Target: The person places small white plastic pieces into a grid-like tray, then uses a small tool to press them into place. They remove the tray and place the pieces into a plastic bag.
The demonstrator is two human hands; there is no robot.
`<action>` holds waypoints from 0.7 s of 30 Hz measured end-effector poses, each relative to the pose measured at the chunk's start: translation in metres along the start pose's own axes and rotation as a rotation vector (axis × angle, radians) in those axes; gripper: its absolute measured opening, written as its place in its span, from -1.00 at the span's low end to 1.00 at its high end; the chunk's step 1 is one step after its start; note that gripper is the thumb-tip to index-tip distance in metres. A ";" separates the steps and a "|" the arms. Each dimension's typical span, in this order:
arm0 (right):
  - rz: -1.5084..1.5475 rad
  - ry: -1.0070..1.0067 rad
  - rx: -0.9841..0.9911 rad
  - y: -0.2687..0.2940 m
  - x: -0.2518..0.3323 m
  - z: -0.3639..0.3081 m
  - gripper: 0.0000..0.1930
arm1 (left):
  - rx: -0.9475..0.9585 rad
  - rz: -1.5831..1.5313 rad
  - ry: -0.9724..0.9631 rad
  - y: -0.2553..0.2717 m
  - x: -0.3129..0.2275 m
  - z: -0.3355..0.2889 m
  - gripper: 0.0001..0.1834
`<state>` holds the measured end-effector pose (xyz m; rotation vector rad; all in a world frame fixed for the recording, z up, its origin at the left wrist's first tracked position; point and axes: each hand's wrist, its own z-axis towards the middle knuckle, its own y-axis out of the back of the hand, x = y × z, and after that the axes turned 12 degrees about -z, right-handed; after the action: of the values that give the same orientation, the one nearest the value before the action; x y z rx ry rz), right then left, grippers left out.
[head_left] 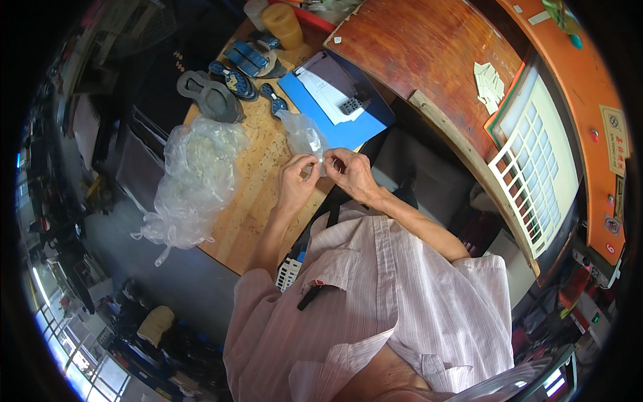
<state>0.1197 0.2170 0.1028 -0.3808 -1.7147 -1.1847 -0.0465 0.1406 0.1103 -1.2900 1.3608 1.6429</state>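
Note:
A small clear plastic bag [305, 134] lies near the right edge of the wooden table, stretching away from my fingers. My left hand [295, 181] pinches its near end between thumb and forefinger. Close beside it, my right hand [355, 177] pinches the same end, the fingertips of both hands almost touching. At the bag's far end is a blue-and-black speckled piece [274, 98]; whether any of it is inside the bag I cannot tell. A heap of clear plastic bags [201, 161] spreads left of my hands and hangs over the table's edge.
The wooden table [251, 208] also bears dark grey moulded pieces [214, 100], a blue block-like part [246, 58] and a yellowish cup [282, 25]. A blue folder [372, 114] with papers lies far right. A reddish wooden board [415, 47] rises on the right.

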 end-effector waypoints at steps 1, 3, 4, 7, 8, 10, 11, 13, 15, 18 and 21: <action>-0.045 0.075 -0.024 0.001 0.000 0.000 -0.78 | 0.005 0.000 0.013 0.000 0.000 0.000 -0.86; -0.136 0.202 -0.059 0.002 0.002 0.002 -0.80 | 0.019 0.000 0.052 -0.001 -0.001 0.000 -0.88; -0.165 0.258 -0.056 0.002 0.002 0.004 -0.81 | 0.028 0.000 0.078 -0.001 -0.002 0.000 -0.88; -0.241 0.338 -0.025 0.003 0.003 0.009 -0.84 | 0.084 -0.017 0.156 0.000 -0.002 0.001 -0.88; -0.261 0.330 0.001 0.004 0.003 0.011 -0.85 | 0.104 -0.024 0.181 0.001 -0.002 0.001 -0.87; -0.302 0.330 0.041 0.005 0.003 0.013 -0.85 | 0.131 -0.022 0.220 0.003 0.000 0.000 -0.86; -0.324 0.337 0.053 0.006 0.003 0.013 -0.86 | 0.145 -0.020 0.239 0.004 0.002 0.000 -0.86; -0.334 0.331 0.063 0.006 0.002 0.014 -0.86 | 0.137 -0.110 0.174 0.003 0.005 -0.004 -0.84; -0.313 0.291 0.074 0.006 0.000 0.013 -0.86 | 0.105 -0.165 0.111 0.000 0.010 -0.006 -0.81; -0.302 0.301 0.038 0.004 -0.001 0.012 -0.86 | 0.041 -0.182 0.092 -0.007 0.014 -0.006 -0.77; -0.265 0.284 0.016 0.003 -0.002 0.011 -0.87 | 0.016 -0.203 0.168 -0.011 0.015 -0.006 -0.78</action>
<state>0.1166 0.2285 0.1018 0.0288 -1.5551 -1.3431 -0.0398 0.1364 0.0930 -1.5318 1.2885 1.4103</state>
